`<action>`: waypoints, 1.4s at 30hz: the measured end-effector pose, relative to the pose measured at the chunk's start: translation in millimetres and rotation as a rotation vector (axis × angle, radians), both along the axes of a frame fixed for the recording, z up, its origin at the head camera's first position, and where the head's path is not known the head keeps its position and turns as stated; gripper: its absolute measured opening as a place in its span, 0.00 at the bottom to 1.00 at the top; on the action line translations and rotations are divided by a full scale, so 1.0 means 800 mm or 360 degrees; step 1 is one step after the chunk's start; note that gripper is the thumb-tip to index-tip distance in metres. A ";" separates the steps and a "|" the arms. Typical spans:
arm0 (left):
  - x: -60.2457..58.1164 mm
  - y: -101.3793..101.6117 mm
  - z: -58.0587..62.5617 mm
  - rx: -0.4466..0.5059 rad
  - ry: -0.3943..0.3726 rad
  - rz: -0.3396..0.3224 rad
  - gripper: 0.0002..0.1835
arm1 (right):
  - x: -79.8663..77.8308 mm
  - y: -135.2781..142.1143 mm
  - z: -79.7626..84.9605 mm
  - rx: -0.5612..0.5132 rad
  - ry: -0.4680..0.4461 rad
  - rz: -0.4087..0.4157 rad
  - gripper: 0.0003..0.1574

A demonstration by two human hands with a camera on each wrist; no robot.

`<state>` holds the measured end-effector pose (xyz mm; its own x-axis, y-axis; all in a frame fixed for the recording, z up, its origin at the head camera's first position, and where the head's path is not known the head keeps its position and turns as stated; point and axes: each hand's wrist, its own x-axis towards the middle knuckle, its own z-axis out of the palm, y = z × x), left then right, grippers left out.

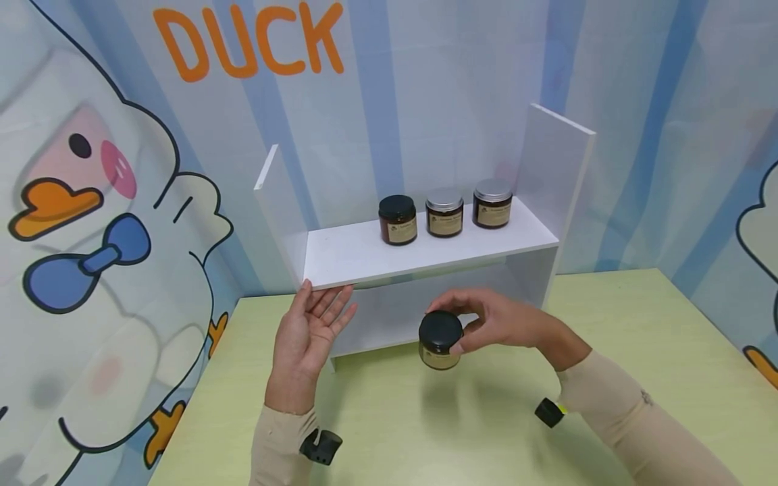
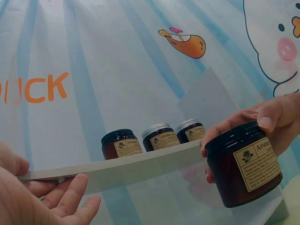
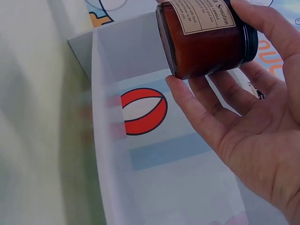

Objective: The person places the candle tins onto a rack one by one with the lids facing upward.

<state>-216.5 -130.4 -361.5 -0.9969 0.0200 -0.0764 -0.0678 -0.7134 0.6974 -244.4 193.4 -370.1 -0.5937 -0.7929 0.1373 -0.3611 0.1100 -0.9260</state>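
My right hand (image 1: 495, 320) grips an amber scented-candle jar (image 3: 204, 42) with a black lid and a tan label, in front of the shelf's lower level. Thumb and fingers pinch it near the lid, as the left wrist view shows. The left hand (image 1: 313, 331) is at the front left corner of the white shelf (image 1: 346, 253), palm up, its relaxed fingers under the board and its thumb at the edge. On that upper board stand a black-lidded candle jar (image 1: 398, 221) and two silver-lidded candle jars, one in the middle (image 1: 444, 212) and one at right (image 1: 492, 204).
White side panels rise at the shelf's left (image 1: 281, 216) and right (image 1: 553, 169). A lower board (image 1: 389, 317) lies beneath the upper one. The unit stands on a pale green table (image 1: 644, 351), against a blue striped duck backdrop (image 1: 444, 88).
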 end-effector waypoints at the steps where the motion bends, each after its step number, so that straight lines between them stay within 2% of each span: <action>1: 0.000 0.000 0.000 -0.0001 -0.0001 0.0000 0.27 | -0.001 0.000 0.002 -0.0007 0.0005 0.0007 0.34; 11: 0.000 -0.001 0.000 -0.0017 -0.0004 0.0001 0.27 | -0.008 -0.006 0.026 -0.0024 0.0032 0.0007 0.35; 18: 0.001 0.000 -0.001 -0.0017 0.0000 0.0001 0.27 | -0.009 -0.012 0.041 0.0038 0.0037 -0.0018 0.36; 32: 0.000 0.000 0.000 -0.0007 0.0014 0.0002 0.26 | -0.024 -0.020 0.075 0.0029 0.0125 0.0031 0.34; 42: 0.000 0.001 -0.001 -0.0014 0.0019 0.0002 0.26 | -0.030 -0.024 0.095 0.0097 0.0160 0.0031 0.34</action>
<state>-216.6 -129.9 -362.3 -0.9977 0.0181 -0.0647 -0.0586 -0.7072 0.7046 -268.5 174.3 -294.2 -0.5638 -0.8128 0.1466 -0.4544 0.1571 -0.8768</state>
